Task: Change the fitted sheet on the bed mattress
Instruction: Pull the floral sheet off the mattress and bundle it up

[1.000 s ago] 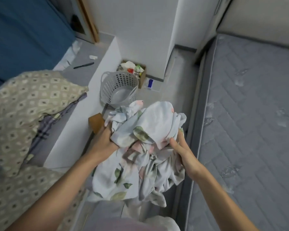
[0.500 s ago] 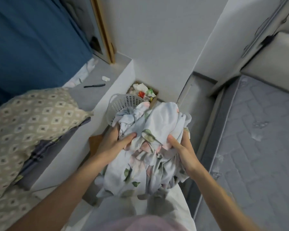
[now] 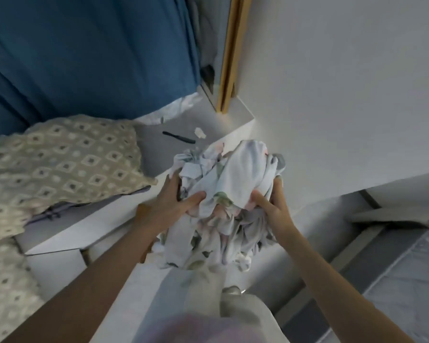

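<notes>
Since half a second ago the bundled floral sheet [image 3: 235, 186] rose toward frame centre. Left hand [image 3: 176, 203] and right hand [image 3: 274, 206] grip its two sides, equally near; the bare mattress [image 3: 391, 288] lies lower right.

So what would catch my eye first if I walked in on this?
The bunched floral sheet in the middle, gripped from both sides by the left hand and right hand. Then the deep blue curtain filling the upper left, with a diamond-patterned quilt heaped below it. The bare grey mattress shows at the lower right.
</notes>
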`<state>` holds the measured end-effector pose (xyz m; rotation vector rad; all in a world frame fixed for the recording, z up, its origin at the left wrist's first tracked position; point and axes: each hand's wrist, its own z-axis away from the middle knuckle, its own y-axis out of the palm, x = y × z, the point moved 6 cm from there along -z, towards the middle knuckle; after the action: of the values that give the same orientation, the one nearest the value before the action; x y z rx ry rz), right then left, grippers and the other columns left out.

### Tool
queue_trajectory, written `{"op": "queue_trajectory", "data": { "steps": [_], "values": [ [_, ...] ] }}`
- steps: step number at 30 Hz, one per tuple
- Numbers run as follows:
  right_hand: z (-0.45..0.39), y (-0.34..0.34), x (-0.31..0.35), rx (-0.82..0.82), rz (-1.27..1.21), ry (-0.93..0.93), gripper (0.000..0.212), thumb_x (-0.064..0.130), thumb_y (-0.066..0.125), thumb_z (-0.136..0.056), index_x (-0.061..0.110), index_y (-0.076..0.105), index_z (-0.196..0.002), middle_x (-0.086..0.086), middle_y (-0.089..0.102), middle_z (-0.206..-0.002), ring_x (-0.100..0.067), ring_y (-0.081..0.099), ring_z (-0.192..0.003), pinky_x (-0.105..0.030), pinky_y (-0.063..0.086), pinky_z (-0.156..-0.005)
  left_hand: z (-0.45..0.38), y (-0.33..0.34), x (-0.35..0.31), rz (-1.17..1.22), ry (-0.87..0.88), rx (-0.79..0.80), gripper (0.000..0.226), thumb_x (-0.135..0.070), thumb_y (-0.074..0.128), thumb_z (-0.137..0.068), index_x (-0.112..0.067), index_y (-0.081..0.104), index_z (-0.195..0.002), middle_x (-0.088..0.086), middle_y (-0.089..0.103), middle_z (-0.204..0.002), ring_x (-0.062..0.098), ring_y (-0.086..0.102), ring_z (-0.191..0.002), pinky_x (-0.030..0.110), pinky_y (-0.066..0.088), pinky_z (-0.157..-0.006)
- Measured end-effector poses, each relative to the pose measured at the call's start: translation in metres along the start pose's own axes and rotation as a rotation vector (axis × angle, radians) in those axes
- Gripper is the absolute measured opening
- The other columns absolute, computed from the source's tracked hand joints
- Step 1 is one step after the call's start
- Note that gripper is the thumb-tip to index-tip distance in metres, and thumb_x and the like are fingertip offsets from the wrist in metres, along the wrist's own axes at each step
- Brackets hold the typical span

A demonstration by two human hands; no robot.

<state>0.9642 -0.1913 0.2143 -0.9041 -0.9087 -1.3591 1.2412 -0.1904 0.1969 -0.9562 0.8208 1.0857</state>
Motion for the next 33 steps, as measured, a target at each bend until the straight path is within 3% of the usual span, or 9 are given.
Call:
{"op": "queue_trajectory", "data": {
  "steps": [4,6,8,13,16,19,24,28,33],
  "values": [
    [-0.099,0.02,0.005,0.073,0.116,-0.051,0.054,0.014,0.071,-0.095,0.016,0.047,-0.144,-0.007,0.062,-0.139,-0.029,0.059,-0.132,-0.057,0.049,-0.111,-0.072,-0.015,0.022,0.208,-0.101,-0.072,0.08,-0.034,0.085,-0.085,-0.033,0.038,-0.15,-0.017,0.057,-0.142,-0.008,0.059,-0.123,0.025,0.054,-0.104],
    [-0.148,0.028,-0.002,0.114,0.148,-0.062,0.054,0.012,0.072,-0.095,0.016,0.048,-0.142,-0.008,0.061,-0.139,-0.03,0.059,-0.132,-0.058,0.049,-0.111,-0.106,-0.02,0.034,0.252,-0.111,-0.12,0.074,-0.02,0.079,-0.089,-0.032,0.037,-0.149,-0.018,0.058,-0.139,-0.01,0.062,-0.118,0.015,0.054,-0.092],
    [-0.193,0.034,-0.016,0.149,0.169,-0.048,0.053,0.01,0.073,-0.093,0.021,0.049,-0.139,-0.006,0.063,-0.137,-0.026,0.061,-0.13,-0.051,0.052,-0.108,-0.136,-0.022,0.051,0.232,-0.11,-0.172,0.07,-0.02,0.079,-0.089,-0.033,0.039,-0.145,-0.017,0.058,-0.139,-0.009,0.06,-0.121,0.013,0.052,-0.092],
    [-0.287,0.05,-0.091,0.284,0.253,-0.042,0.069,0.005,0.075,-0.085,0.021,0.039,-0.143,0.009,0.059,-0.137,-0.003,0.059,-0.128,-0.022,0.05,-0.102,-0.199,-0.013,0.139,0.173,-0.161,-0.254,0.092,-0.048,0.091,-0.071,-0.038,0.041,-0.148,-0.007,0.057,-0.148,0.011,0.055,-0.137,0.043,0.048,-0.114],
    [-0.329,0.051,-0.154,0.341,0.291,-0.068,0.088,0.023,0.083,-0.081,0.028,0.033,-0.153,0.006,0.051,-0.152,-0.017,0.049,-0.144,-0.038,0.046,-0.115,-0.229,0.004,0.203,0.137,-0.2,-0.303,0.109,-0.044,0.097,-0.066,-0.028,0.037,-0.155,-0.007,0.055,-0.151,0.012,0.053,-0.14,0.045,0.048,-0.115],
    [-0.358,0.046,-0.224,0.325,0.366,-0.068,0.089,0.031,0.087,-0.072,0.033,0.039,-0.147,-0.001,0.052,-0.147,-0.022,0.051,-0.14,-0.046,0.048,-0.114,-0.246,0.025,0.267,0.032,-0.177,-0.352,0.089,-0.031,0.096,-0.069,-0.021,0.048,-0.144,-0.003,0.061,-0.14,0.012,0.059,-0.131,0.036,0.051,-0.107],
    [-0.364,0.03,-0.326,0.338,0.662,-0.065,0.096,0.063,0.087,-0.068,0.022,0.038,-0.139,-0.009,0.054,-0.132,-0.033,0.053,-0.128,-0.051,0.051,-0.107,-0.243,0.067,0.362,-0.17,-0.311,-0.304,0.097,-0.065,0.094,-0.06,-0.039,0.048,-0.14,-0.01,0.06,-0.136,0.019,0.058,-0.127,0.047,0.054,-0.102],
    [-0.35,0.025,-0.374,0.365,0.979,-0.013,0.109,0.063,0.086,-0.065,0.025,0.031,-0.15,0.0,0.045,-0.146,-0.028,0.044,-0.138,-0.055,0.049,-0.11,-0.242,0.092,0.41,-0.33,-0.436,-0.17,0.098,-0.069,0.087,-0.065,-0.041,0.04,-0.147,-0.008,0.053,-0.145,0.022,0.052,-0.132,0.047,0.054,-0.102],
    [-0.365,0.032,-0.418,0.385,1.228,0.181,0.106,0.07,0.073,-0.075,0.028,0.019,-0.156,-0.014,0.035,-0.159,-0.045,0.035,-0.146,-0.064,0.042,-0.111,-0.268,0.104,0.437,-0.441,-0.562,-0.067,0.086,-0.029,0.075,-0.092,-0.021,0.026,-0.162,0.014,0.039,-0.159,0.038,0.036,-0.147,0.052,0.04,-0.115]
  ]
}}
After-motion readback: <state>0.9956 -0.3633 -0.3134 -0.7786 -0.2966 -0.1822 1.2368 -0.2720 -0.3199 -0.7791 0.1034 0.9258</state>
